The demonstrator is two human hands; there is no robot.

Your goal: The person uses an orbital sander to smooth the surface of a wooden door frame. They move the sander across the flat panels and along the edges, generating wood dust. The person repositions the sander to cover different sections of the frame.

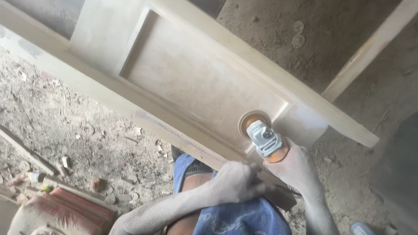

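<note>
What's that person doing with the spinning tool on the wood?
A person holds a grinder in the right hand, its round sanding disc pressed flat on a pale wooden door. The left hand grips the door's near edge. Both arms are coated in dust. The door lies tilted over a dirt floor strewn with wood scraps.

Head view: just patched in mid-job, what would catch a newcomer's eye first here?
First, the orange-and-grey angle grinder at centre right, its round sanding disc pressed on the pale wooden door panel, which runs slantwise across the picture. The dust-coated right hand grips the grinder's body, while the left hand rests on the door's near edge. Lower left, on the dirt floor strewn with wood scraps, lies a red-striped sack.
</note>
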